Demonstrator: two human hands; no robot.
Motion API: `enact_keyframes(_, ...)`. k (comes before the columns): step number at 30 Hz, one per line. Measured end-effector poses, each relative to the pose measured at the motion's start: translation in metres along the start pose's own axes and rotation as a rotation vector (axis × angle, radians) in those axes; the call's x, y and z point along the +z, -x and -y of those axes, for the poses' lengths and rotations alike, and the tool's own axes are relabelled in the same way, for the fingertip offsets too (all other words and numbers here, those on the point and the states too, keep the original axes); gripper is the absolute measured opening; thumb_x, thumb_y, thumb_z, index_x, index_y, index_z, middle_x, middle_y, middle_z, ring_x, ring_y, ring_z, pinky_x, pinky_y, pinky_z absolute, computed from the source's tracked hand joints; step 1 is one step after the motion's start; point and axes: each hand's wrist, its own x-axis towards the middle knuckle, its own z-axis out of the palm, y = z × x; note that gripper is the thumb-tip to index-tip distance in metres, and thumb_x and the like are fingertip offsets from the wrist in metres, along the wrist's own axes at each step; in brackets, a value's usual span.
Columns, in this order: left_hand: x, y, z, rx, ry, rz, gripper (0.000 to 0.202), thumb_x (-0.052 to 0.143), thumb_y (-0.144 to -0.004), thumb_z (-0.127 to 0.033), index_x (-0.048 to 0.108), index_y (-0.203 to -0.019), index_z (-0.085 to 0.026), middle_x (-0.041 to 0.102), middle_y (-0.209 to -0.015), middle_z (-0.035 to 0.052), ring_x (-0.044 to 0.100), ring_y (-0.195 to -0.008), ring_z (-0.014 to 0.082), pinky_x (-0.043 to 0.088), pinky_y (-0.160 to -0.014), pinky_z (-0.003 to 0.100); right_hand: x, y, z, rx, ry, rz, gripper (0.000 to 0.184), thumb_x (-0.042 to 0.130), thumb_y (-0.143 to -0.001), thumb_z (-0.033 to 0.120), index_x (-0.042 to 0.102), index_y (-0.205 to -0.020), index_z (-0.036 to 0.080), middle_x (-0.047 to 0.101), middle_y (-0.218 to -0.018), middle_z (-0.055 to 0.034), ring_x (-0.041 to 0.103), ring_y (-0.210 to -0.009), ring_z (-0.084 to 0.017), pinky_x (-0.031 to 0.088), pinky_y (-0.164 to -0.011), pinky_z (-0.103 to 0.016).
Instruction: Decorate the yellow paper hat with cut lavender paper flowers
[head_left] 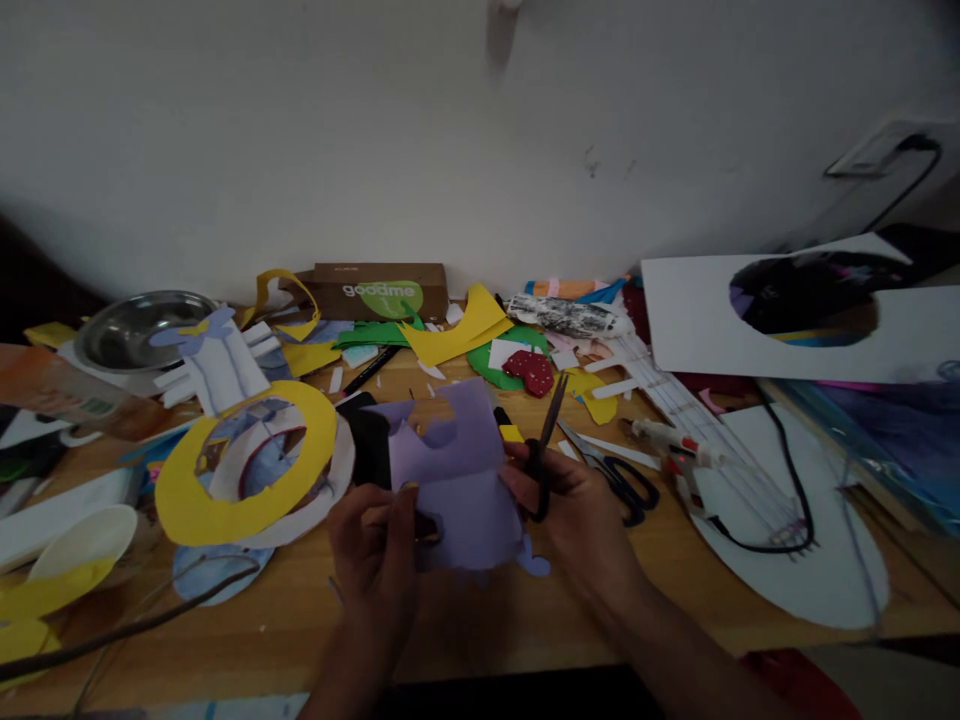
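A sheet of purple paper (457, 500) with cut-out edges and a crease across it is held up over the front of the wooden table. My left hand (379, 545) pinches its left edge between thumb and fingers. At the right edge, my right hand (577, 510) touches the sheet and also grips a pair of black-handled scissors (553, 415), blades pointing up. A second pair of scissors (611, 470) with dark blue handles lies just right of that hand. Behind the sheet, a black object (367, 440) is partly hidden.
Yellow paper rings (174, 500) and a steel bowl (142, 330) are at the left. Along the wall stand a brown box (379, 290) and several paper scraps. At right lie a glue gun (679, 445) with a black cord, a paper guitar shape (817, 560) and a white board (690, 320).
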Motion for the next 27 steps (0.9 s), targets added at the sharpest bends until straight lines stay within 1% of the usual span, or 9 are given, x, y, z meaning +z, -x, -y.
enact_keyframes(3, -0.006, -0.001, -0.009, -0.108, -0.091, 0.1, 0.014, 0.068, -0.083, -0.032, 0.063, -0.073, -0.025, 0.066, -0.072, -0.0001, 0.062, -0.063, 0.0136, 0.051, -0.061, 0.023, 0.002, 0.0, 0.001, 0.035, 0.015, -0.024, 0.035, 0.082, -0.069, 0.047, 0.072, -0.086, 0.019, 0.069, -0.068, -0.0015, 0.06, -0.056, -0.014, 0.05, -0.049, -0.024)
enact_keyframes(6, -0.012, -0.004, -0.017, -0.144, -0.075, 0.198, 0.018, 0.065, -0.085, -0.037, 0.077, -0.082, -0.025, 0.073, -0.088, 0.0057, 0.066, -0.076, 0.0197, 0.054, -0.07, 0.029, 0.002, 0.0, -0.002, 0.036, 0.01, -0.015, 0.032, 0.082, -0.067, 0.044, 0.065, -0.08, 0.02, 0.068, -0.073, -0.0017, 0.061, -0.062, -0.015, 0.051, -0.054, -0.025)
enact_keyframes(11, -0.013, -0.02, -0.017, -0.243, -0.159, 0.446, 0.026, 0.075, -0.077, -0.041, 0.081, -0.097, -0.026, 0.075, -0.093, 0.0069, 0.063, -0.07, 0.0181, 0.049, -0.057, 0.023, 0.0, 0.0, -0.008, 0.061, -0.026, 0.076, 0.023, 0.078, -0.07, 0.035, 0.064, -0.083, 0.021, 0.07, -0.081, -0.003, 0.065, -0.069, -0.017, 0.054, -0.062, -0.027)
enact_keyframes(14, -0.009, -0.03, -0.014, -0.386, -0.129, 0.459, 0.033, 0.081, -0.071, -0.04, 0.08, -0.1, -0.025, 0.075, -0.088, 0.0063, 0.06, -0.064, 0.0152, 0.044, -0.051, 0.02, -0.002, 0.001, -0.008, 0.034, 0.013, 0.048, 0.023, 0.078, -0.072, 0.034, 0.063, -0.085, 0.021, 0.069, -0.081, -0.0021, 0.066, -0.071, -0.016, 0.055, -0.064, -0.027)
enact_keyframes(17, -0.005, -0.034, -0.015, -0.489, -0.044, 0.441, 0.042, 0.085, -0.066, -0.038, 0.079, -0.104, -0.023, 0.075, -0.085, 0.0061, 0.059, -0.062, 0.0138, 0.045, -0.052, 0.02, -0.005, 0.002, -0.008, -0.073, 0.057, 0.016, 0.02, 0.076, -0.077, 0.033, 0.064, -0.088, 0.022, 0.073, -0.095, -0.0049, 0.07, -0.088, -0.019, 0.057, -0.077, -0.03)
enact_keyframes(20, -0.004, -0.034, -0.02, -0.509, 0.021, 0.488, 0.041, 0.087, -0.062, -0.035, 0.08, -0.1, -0.021, 0.075, -0.082, 0.006, 0.059, -0.061, 0.0127, 0.046, -0.052, 0.019, -0.012, 0.001, -0.005, -0.045, 0.147, 0.118, 0.017, 0.077, -0.075, 0.029, 0.072, -0.09, 0.022, 0.075, -0.09, -0.0043, 0.071, -0.083, -0.02, 0.057, -0.071, -0.029)
enact_keyframes(22, -0.006, -0.035, -0.022, -0.505, 0.041, 0.536, 0.042, 0.087, -0.063, -0.033, 0.079, -0.103, -0.021, 0.072, -0.072, 0.004, 0.057, -0.057, 0.0116, 0.044, -0.05, 0.018, -0.017, -0.001, -0.002, 0.011, 0.194, 0.191, 0.024, 0.078, -0.073, 0.029, 0.076, -0.096, 0.021, 0.076, -0.087, -0.0045, 0.072, -0.077, -0.021, 0.058, -0.066, -0.031)
enact_keyframes(25, -0.009, -0.036, -0.022, -0.515, 0.055, 0.586, 0.043, 0.086, -0.066, -0.032, 0.077, -0.108, -0.023, 0.072, -0.068, 0.003, 0.061, -0.059, 0.0135, 0.048, -0.055, 0.019, -0.024, -0.005, 0.005, 0.048, 0.203, 0.29, 0.029, 0.078, -0.073, 0.029, 0.078, -0.102, 0.023, 0.078, -0.099, -0.0055, 0.073, -0.086, -0.024, 0.059, -0.075, -0.035)
enact_keyframes(27, -0.01, -0.037, -0.021, -0.521, 0.045, 0.604, 0.039, 0.083, -0.069, -0.033, 0.077, -0.106, -0.023, 0.075, -0.074, 0.0055, 0.066, -0.066, 0.0173, 0.052, -0.061, 0.023, -0.026, -0.007, 0.008, 0.074, 0.248, 0.346, 0.026, 0.076, -0.074, 0.026, 0.078, -0.1, 0.023, 0.078, -0.098, -0.0049, 0.073, -0.085, -0.024, 0.059, -0.074, -0.035)
